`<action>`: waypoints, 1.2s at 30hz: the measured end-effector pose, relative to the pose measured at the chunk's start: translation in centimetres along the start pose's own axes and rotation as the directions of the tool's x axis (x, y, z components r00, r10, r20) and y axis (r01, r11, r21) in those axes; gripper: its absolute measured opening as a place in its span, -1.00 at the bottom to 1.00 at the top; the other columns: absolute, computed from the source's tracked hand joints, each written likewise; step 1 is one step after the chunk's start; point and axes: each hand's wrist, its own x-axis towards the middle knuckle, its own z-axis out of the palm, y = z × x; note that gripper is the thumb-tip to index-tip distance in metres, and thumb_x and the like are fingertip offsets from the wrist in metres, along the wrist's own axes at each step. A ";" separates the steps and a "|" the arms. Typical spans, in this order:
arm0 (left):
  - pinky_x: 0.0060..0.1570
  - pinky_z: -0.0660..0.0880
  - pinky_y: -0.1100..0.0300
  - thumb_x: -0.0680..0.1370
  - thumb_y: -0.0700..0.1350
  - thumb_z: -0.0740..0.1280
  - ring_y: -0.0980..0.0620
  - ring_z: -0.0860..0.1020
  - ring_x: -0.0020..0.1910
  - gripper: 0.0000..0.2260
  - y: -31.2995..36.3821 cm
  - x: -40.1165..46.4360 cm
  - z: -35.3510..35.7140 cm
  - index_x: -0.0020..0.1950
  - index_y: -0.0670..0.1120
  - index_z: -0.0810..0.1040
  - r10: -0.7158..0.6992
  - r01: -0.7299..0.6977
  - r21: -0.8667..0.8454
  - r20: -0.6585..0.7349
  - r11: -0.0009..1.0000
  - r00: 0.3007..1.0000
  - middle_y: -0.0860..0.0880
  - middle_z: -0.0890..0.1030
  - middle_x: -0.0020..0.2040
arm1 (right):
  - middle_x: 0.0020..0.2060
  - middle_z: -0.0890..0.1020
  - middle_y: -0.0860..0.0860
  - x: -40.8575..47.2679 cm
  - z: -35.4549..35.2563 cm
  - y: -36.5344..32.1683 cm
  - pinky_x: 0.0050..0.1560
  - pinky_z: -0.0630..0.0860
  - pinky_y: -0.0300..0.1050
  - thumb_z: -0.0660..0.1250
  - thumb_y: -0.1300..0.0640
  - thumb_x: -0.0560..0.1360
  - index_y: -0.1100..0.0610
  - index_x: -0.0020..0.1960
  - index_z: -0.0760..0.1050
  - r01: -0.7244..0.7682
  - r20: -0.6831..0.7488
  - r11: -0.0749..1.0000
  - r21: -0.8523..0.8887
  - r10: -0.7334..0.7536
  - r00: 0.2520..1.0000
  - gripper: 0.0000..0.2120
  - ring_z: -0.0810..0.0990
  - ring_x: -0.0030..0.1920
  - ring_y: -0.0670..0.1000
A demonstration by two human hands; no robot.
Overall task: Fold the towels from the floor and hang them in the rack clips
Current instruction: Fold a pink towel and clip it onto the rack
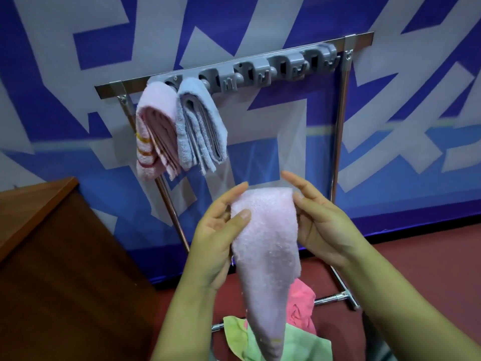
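Note:
I hold a folded pale pink towel (268,246) in front of me, below the rack. My left hand (218,230) grips its left edge with the thumb on the front. My right hand (317,220) holds the right edge near the top fold. The grey clip strip (250,74) runs along the rack's top bar. A striped pink towel (153,131) and a light blue towel (197,126) hang folded from its two leftmost clips. On the floor lie a green towel (299,345) and a bright pink towel (302,306).
The metal rack (341,142) stands against a blue and grey patterned wall, its foot bar (335,298) on the red floor. A brown wooden cabinet (52,256) fills the lower left. Three clips to the right of the blue towel hold nothing.

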 end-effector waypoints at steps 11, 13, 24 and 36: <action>-0.18 0.60 0.20 0.38 -0.21 0.31 0.05 0.65 -0.10 -0.65 3.0 0.2 0.8 0.15 -0.05 0.59 -0.004 0.005 -0.118 0.006 0.993 1.000 -0.05 0.67 0.00 | -0.10 0.62 -0.18 -2.5 1.1 0.3 -0.02 0.51 -0.31 0.40 0.26 0.43 -0.58 0.25 0.11 0.334 0.216 0.679 -0.654 -0.255 0.942 -0.16 0.59 -0.09 -0.19; -0.17 0.61 0.20 0.38 -0.20 0.31 0.05 0.65 -0.09 -0.63 3.3 0.2 0.6 0.18 -0.07 0.57 -0.010 0.010 -0.121 -0.004 0.993 1.000 -0.06 0.67 0.01 | -0.01 0.58 -0.36 -2.7 1.9 0.1 -0.01 0.48 -0.38 0.36 0.29 0.47 -0.53 0.25 0.22 0.372 0.224 0.662 -0.651 -0.300 0.927 -0.24 0.56 -0.03 -0.26; 0.05 0.57 0.08 0.13 0.15 0.61 -0.06 0.55 0.22 -0.16 1.9 0.2 -1.0 0.37 0.16 0.39 -0.096 0.105 -0.156 0.068 0.982 0.993 0.00 0.57 0.26 | -0.23 0.66 -0.06 -0.7 4.4 -2.0 -0.18 0.53 -0.32 0.23 0.39 0.51 -0.09 0.25 0.45 0.305 0.200 0.875 -0.377 -0.245 0.949 -0.53 0.62 -0.18 -0.13; -0.14 0.62 0.13 0.39 -0.20 0.32 -0.01 0.65 -0.04 -0.62 3.6 1.8 2.3 0.18 0.06 0.57 0.023 -0.019 -0.140 0.026 0.990 0.999 -0.08 0.66 0.08 | -0.42 0.39 -0.01 -1.0 2.0 -3.5 -0.25 0.45 -0.29 0.30 0.02 0.44 -0.24 0.33 0.30 0.303 0.109 0.891 -0.338 -0.282 0.953 -0.51 0.42 -0.37 -0.13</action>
